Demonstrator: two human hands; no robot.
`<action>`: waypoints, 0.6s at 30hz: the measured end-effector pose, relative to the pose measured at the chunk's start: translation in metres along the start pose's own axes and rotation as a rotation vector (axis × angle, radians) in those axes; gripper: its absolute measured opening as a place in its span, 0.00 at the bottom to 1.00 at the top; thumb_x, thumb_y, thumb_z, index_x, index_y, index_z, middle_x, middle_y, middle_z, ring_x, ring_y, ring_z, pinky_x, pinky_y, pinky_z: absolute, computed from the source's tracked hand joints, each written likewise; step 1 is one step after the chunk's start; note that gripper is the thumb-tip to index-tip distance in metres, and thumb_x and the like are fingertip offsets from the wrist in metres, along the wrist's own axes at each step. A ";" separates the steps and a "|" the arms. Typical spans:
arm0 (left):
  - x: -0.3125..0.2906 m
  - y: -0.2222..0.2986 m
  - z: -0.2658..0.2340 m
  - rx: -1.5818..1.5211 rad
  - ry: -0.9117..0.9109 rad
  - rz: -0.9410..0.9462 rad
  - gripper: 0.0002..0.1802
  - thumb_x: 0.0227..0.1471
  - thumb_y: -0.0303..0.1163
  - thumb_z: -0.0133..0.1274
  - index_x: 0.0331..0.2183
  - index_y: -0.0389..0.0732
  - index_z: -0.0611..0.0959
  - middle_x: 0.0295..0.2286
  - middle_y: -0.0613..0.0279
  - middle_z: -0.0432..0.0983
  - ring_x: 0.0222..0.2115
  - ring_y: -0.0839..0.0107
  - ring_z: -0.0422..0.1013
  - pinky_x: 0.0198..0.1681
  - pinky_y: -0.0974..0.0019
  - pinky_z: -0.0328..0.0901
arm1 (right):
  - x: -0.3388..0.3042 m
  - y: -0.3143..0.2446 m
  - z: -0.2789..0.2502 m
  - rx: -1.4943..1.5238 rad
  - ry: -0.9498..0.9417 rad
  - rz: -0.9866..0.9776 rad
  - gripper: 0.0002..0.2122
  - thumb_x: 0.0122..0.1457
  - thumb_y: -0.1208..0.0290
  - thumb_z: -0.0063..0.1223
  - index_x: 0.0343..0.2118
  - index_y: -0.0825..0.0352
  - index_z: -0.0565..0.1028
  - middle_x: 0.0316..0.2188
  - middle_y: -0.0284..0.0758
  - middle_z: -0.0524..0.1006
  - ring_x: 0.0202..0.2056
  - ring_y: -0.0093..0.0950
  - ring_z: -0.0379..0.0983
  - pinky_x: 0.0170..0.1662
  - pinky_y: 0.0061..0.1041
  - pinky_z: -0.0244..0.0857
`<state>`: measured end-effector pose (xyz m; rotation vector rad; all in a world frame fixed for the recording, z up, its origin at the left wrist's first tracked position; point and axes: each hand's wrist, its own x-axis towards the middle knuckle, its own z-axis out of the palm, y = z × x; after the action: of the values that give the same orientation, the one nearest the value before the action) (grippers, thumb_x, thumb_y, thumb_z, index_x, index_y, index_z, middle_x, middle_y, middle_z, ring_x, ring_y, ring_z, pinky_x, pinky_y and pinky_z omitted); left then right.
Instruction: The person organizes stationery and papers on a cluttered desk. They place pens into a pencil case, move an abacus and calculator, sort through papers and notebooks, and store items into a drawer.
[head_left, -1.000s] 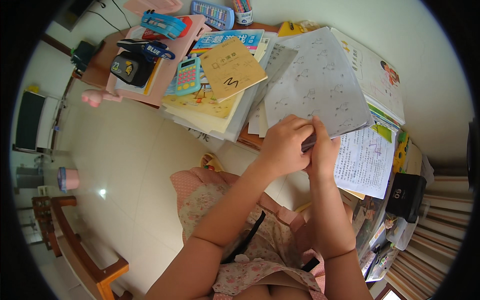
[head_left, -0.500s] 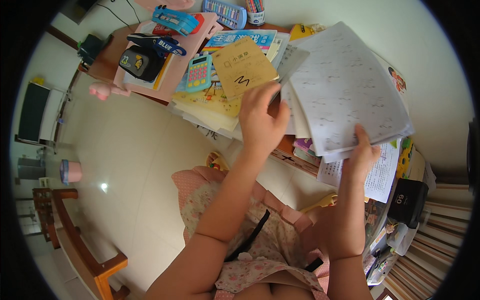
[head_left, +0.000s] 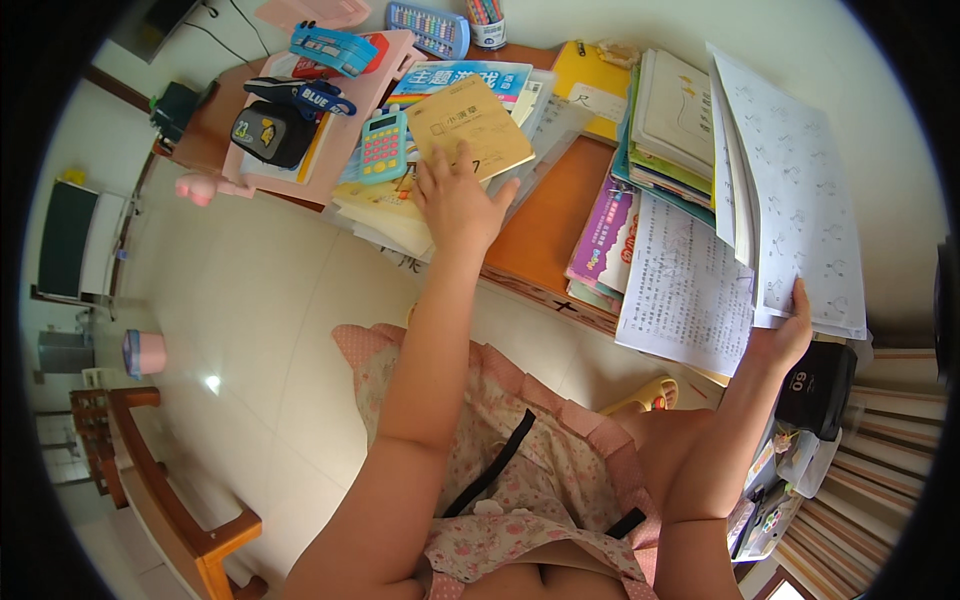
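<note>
My left hand (head_left: 460,205) has its fingers spread over the lower edge of a brown paper exercise book (head_left: 470,125); it holds nothing. That book lies on a pile of papers and booklets, beside a turquoise calculator (head_left: 384,148) with pink keys. Over at the right, my right hand (head_left: 784,335) pinches the lower edge of a fanned stack of paper sheets (head_left: 805,190), thumb on top. The sheets are tilted up, and their front page has small printed drawings. A loose printed sheet (head_left: 680,285) lies just left of them, under a pile of books (head_left: 675,110).
A pink box-like stand (head_left: 365,110) at the far left bears a black case (head_left: 275,133) and a blue pencil pouch (head_left: 330,50). Behind stand an abacus (head_left: 428,30) and a pen cup (head_left: 487,30). A wooden armrest (head_left: 200,535) is at lower left.
My right hand has moved the paper stack rightward, uncovering the book pile and brown desktop. My left hand has left the papers' side and moved left onto the exercise book.
</note>
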<state>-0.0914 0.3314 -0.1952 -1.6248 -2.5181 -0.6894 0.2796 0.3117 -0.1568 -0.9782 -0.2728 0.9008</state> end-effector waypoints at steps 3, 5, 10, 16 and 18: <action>0.007 0.009 -0.003 0.055 0.005 -0.047 0.43 0.40 0.55 0.58 0.55 0.44 0.67 0.54 0.48 0.60 0.56 0.47 0.51 0.59 0.46 0.44 | 0.001 0.000 -0.008 -0.017 0.003 0.037 0.15 0.59 0.76 0.45 0.47 0.78 0.68 0.43 0.43 0.74 0.43 0.34 0.73 0.46 0.32 0.69; 0.012 0.016 -0.007 0.073 -0.019 -0.089 0.42 0.40 0.55 0.59 0.54 0.45 0.68 0.51 0.52 0.63 0.53 0.48 0.55 0.57 0.47 0.47 | 0.000 0.000 -0.011 -0.044 -0.014 0.065 0.15 0.60 0.74 0.43 0.47 0.77 0.68 0.43 0.43 0.74 0.43 0.34 0.73 0.47 0.32 0.69; 0.017 0.028 0.003 0.138 -0.003 -0.093 0.32 0.43 0.54 0.55 0.46 0.44 0.76 0.44 0.56 0.69 0.48 0.53 0.61 0.49 0.43 0.54 | -0.004 -0.004 -0.022 -0.035 -0.069 0.131 0.16 0.57 0.78 0.46 0.48 0.81 0.66 0.43 0.43 0.73 0.42 0.33 0.73 0.46 0.30 0.69; 0.025 0.022 0.020 -0.095 0.357 0.031 0.11 0.50 0.36 0.49 0.25 0.40 0.78 0.28 0.55 0.73 0.32 0.54 0.69 0.35 0.51 0.63 | -0.002 -0.009 -0.026 -0.076 -0.128 0.088 0.17 0.56 0.79 0.48 0.48 0.82 0.65 0.43 0.45 0.73 0.42 0.34 0.73 0.46 0.29 0.68; 0.028 0.025 0.014 -0.209 0.462 0.062 0.10 0.50 0.32 0.49 0.22 0.38 0.76 0.24 0.53 0.72 0.26 0.52 0.69 0.30 0.52 0.62 | -0.003 -0.010 -0.024 -0.118 -0.140 0.021 0.18 0.55 0.79 0.49 0.48 0.83 0.65 0.43 0.45 0.72 0.42 0.33 0.72 0.47 0.29 0.67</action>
<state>-0.0791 0.3697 -0.1910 -1.3867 -2.1146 -1.1946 0.2968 0.2930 -0.1614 -1.0295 -0.4398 0.9827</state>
